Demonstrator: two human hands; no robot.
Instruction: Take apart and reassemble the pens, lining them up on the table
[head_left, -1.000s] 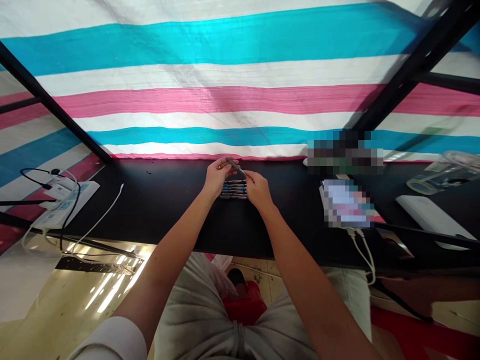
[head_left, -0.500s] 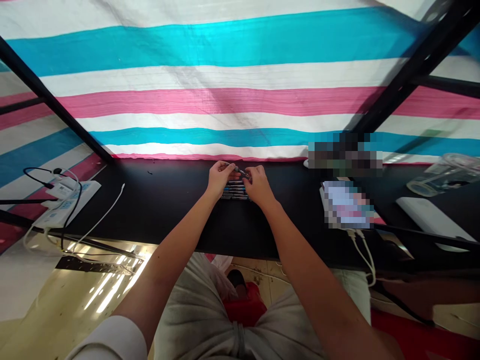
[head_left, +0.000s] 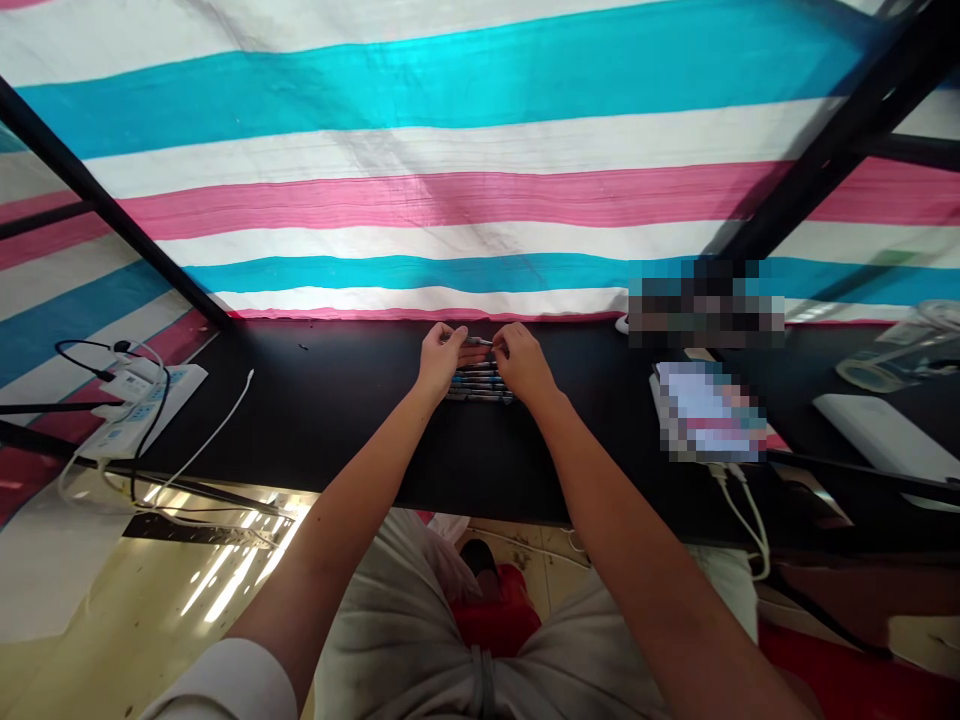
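Head view showed me the left hand and right hand pinching opposite ends of a slim grey pen, just beyond slender pens lying on smooth black tabletop.

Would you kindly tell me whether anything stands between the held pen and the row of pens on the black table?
In this view, fingers of the left hand show between the held pen and the row of pens; no other object is visible in that gap.
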